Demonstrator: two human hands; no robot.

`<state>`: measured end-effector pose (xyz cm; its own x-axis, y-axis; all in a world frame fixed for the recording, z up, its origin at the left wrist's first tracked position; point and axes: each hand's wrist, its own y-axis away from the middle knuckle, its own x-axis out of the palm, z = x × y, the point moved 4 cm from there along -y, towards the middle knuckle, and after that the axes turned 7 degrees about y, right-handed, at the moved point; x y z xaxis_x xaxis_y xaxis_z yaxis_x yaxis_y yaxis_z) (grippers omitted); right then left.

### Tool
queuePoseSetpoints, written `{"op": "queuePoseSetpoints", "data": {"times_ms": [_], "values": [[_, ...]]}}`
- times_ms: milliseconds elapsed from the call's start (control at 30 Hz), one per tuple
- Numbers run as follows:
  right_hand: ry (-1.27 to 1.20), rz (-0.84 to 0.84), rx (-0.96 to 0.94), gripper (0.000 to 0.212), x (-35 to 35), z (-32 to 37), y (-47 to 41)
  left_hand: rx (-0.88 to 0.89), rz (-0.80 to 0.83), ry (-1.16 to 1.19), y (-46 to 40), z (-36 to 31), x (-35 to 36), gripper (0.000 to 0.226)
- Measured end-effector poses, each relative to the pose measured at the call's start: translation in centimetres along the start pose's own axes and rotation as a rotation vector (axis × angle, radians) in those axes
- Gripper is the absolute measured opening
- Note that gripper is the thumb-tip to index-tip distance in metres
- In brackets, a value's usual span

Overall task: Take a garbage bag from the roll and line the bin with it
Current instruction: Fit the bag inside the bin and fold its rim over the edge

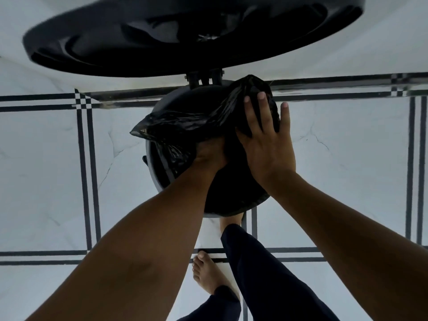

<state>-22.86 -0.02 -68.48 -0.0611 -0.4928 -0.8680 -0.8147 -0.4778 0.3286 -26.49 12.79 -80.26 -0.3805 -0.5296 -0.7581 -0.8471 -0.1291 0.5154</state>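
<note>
**Both hands at the bin mouth with the black bag**

White marble-look floor tiles (46,170) with dark double border lines lie under you, and the bin's raised round lid (185,35) fills the top of the view, hinged at the far side. Below it stands the round black pedal bin (231,200), its mouth open toward you. The black garbage bag (190,121) is bunched across the far and left part of the rim, partly draped inside. Your left hand (210,154) reaches into the opening with the plastic gathered round it; its fingers are hidden, so their state cannot be told. Your right hand (266,140) lies flat on the bag at the right rim, fingers straight and spread apart. Your bare foot (208,272) stands on the tiles near the bin.
</note>
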Motion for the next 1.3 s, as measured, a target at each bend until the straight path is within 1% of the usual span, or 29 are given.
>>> {"op": "queuePoseSetpoints", "data": {"times_ms": [33,67,100,133,167,200,233,267,300,333,367,400,433,467,500,533,567,600,633,667,733,900,933,967,1067,1167,1200,1267,1300], "values": [[0.012,-0.003,0.003,0.084,0.0,0.1,0.0,-0.071,-0.177,0.025,0.1,2.5,0.7,0.050],[0.025,-0.002,0.005,0.086,0.1,0.1,0.1,-0.097,-0.285,0.000,1.5,6.0,3.3,0.043],[0.036,0.002,0.007,0.089,0.0,0.2,0.1,-0.195,-0.293,-0.025,5.7,8.9,8.6,0.034],[0.045,0.008,0.006,0.091,0.0,0.2,0.0,-0.275,-0.261,0.129,10.1,11.3,14.7,0.025],[0.049,0.012,0.007,0.093,0.0,0.2,0.0,-0.353,-0.284,0.079,14.3,13.4,19.9,0.026],[0.050,0.013,0.009,0.094,0.0,0.2,0.0,-0.495,-0.234,0.117,17.7,15.2,23.3,0.034],[0.048,0.012,0.013,0.094,0.0,0.2,0.0,-0.580,-0.165,0.119,21.1,17.3,28.1,0.040],[0.047,0.010,0.015,0.095,-0.1,0.2,0.0,-0.611,-0.148,0.156,25.1,17.2,28.2,0.044],[0.046,0.008,0.015,0.095,-0.1,0.2,0.0,-0.552,-0.119,0.143,24.0,17.4,29.3,0.048],[0.041,0.006,0.014,0.094,-0.1,0.2,0.0,-0.510,-0.120,0.223,20.5,16.3,27.4,0.053],[0.031,0.003,0.015,0.094,-0.1,0.2,0.0,-0.476,-0.085,0.214,15.5,13.8,22.1,0.042],[0.020,0.000,0.017,0.094,-0.2,0.2,0.0,-0.408,-0.092,0.154,9.1,10.8,15.5,0.022],[0.016,-0.001,0.017,0.093,-0.3,0.3,0.0,-0.301,-0.122,0.106,2.7,7.9,8.0,0.050],[0.017,-0.002,0.017,0.093,-0.2,0.3,0.0,-0.191,-0.125,0.029,-2.8,3.8,2.0,0.069],[0.022,-0.004,0.016,0.093,-0.2,0.3,0.0,-0.251,-0.037,0.114,-6.0,0.8,-2.5,0.059],[0.026,-0.005,0.015,0.093,-0.2,0.3,0.0,-0.294,-0.101,0.026,-2.9,-0.1,-3.0,0.049],[0.032,-0.007,0.015,0.093,-0.1,0.3,0.0,-0.245,-0.113,0.076,-2.4,-0.1,-3.2,0.043],[0.036,-0.009,0.016,0.093,0.0,0.3,0.0,-0.194,-0.083,0.178,-0.8,-0.6,-3.8,0.038],[0.037,-0.011,0.017,0.093,0.0,0.3,0.0,-0.146,0.015,0.223,-1.1,-0.7,-2.9,0.035],[0.035,-0.011,0.017,0.093,0.0,0.3,0.0,-0.157,0.133,0.202,-0.3,-1.1,-2.5,0.035],[0.031,-0.012,0.013,0.094,0.2,0.3,0.0,-0.233,0.322,0.129,-0.7,-1.0,-1.5,0.038],[0.009,-0.042,0.003,0.095,0.2,0.3,-0.1,-0.296,0.574,0.031,0.6,0.3,0.6,0.063],[0.011,-0.045,0.007,0.095,0.3,0.3,0.0,-0.319,0.590,0.026,0.7,0.4,0.5,0.067],[0.012,-0.047,0.011,0.094,0.3,0.4,0.0,-0.342,0.589,0.036,0.9,0.4,-0.1,0.070],[-0.032,-0.057,0.010,0.084,0.2,0.1,-0.1,-0.316,0.526,0.071,1.7,-0.5,-1.3,0.076],[-0.247,-0.149,0.009,0.070,-0.6,-0.3,0.2,-0.195,0.474,0.037,3.4,-1.0,-2.6,0.060],[-0.308,-0.179,0.033,0.069,-0.7,-0.6,0.4,-0.102,0.400,0.030,4.0,-1.1,-3.3,0.050],[-0.418,-0.210,0.129,0.071,-1.3,-1.0,1.2,0.148,0.134,0.027,5.9,-1.5,-5.5,0.034],[-0.479,-0.217,0.202,0.071,-2.0,-1.1,1.9,0.257,-0.008,0.040,7.5,-1.5,-6.9,0.031]]}}
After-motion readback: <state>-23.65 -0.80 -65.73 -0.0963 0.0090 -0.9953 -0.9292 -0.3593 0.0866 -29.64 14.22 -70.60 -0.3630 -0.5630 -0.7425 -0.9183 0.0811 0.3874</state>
